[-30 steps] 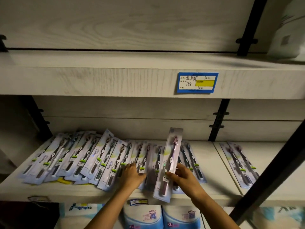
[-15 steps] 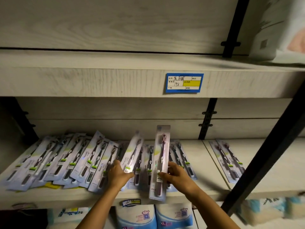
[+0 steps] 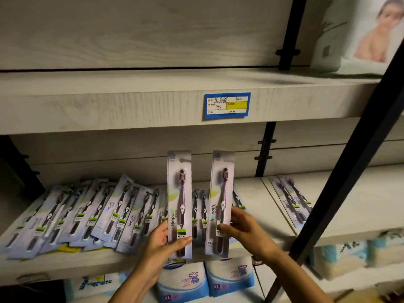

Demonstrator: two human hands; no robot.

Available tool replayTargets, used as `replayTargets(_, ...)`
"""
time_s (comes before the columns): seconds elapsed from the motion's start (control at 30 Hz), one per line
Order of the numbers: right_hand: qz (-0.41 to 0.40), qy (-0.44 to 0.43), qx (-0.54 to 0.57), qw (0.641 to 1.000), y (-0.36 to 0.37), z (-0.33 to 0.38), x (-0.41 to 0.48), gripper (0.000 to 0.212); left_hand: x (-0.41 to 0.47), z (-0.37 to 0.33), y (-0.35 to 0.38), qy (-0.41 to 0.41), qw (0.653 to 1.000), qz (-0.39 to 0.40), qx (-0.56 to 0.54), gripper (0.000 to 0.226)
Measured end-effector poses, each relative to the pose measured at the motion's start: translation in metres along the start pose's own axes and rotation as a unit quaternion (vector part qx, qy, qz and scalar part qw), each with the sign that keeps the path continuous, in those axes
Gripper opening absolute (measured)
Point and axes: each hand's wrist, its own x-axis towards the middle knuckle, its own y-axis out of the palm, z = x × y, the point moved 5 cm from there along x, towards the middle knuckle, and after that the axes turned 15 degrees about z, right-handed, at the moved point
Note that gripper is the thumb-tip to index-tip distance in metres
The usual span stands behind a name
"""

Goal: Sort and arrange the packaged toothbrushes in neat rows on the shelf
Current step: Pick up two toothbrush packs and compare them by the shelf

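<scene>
My left hand point(image 3: 164, 241) grips a packaged purple toothbrush point(image 3: 179, 193) by its lower end and holds it upright above the shelf point(image 3: 258, 200). Beside it, my right hand point(image 3: 242, 228) pinches a second packaged purple toothbrush point(image 3: 222, 193), also upright. The two packs stand side by side with a narrow gap. Behind and to the left, several packaged dark toothbrushes point(image 3: 87, 213) lie overlapping in a slanted row on the shelf. Two more packs point(image 3: 290, 200) lie on the neighbouring shelf board at the right.
The upper shelf point(image 3: 109, 106) carries a blue price label point(image 3: 227, 105) on its front edge. A black diagonal upright point(image 3: 341, 182) crosses the right side. Blue and white XL packs point(image 3: 205, 281) sit on the shelf below, and a white pack point(image 3: 360, 31) stands at the top right.
My left hand has lifted a second purple toothbrush pack out of the row and raised it upright. The right hand's pack rose too and now stands beside it.
</scene>
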Motion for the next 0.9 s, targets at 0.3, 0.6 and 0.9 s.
replayTargets(0.3,0.007,-0.022,-0.038,0.999,-0.039,-0.001,-0.077,0.036,-0.003,0.006,0.09,0.021,0.999,-0.02,0.021,0.04)
replayTargets(0.6,0.042,-0.03,-0.022,0.998,-0.116,-0.029,-0.177,0.033,-0.016,0.034,0.219,0.02,0.998,-0.058,0.004,0.041)
replayTargets(0.9,-0.008,-0.017,-0.02,1.0,-0.185,-0.059,-0.247,0.038,0.001,0.048,0.307,-0.025,0.999,-0.01,0.029,0.041)
